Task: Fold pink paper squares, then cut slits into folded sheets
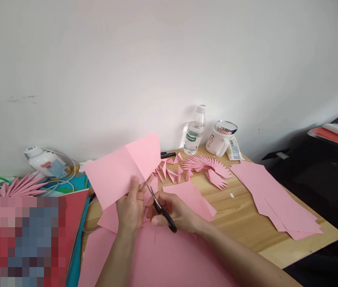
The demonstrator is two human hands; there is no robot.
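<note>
My left hand point(130, 207) pinches the lower edge of a creased pink paper sheet point(121, 169), holding it up above the wooden table point(240, 215). My right hand point(176, 211) grips black-handled scissors point(160, 206); their blades point up at the sheet's bottom edge by my left thumb. A large pink sheet point(163, 259) lies under both forearms. Small folded pink pieces point(169, 171) and a fan of folded pieces point(209, 165) lie just beyond my hands.
A water bottle point(195, 131), a white mug with a shiny lid point(221, 139) and a black marker point(168, 154) stand by the wall. Overlapping pink sheets point(276, 203) cover the table's right side. A white bottle point(46, 162), cables and red and blue sheets lie left.
</note>
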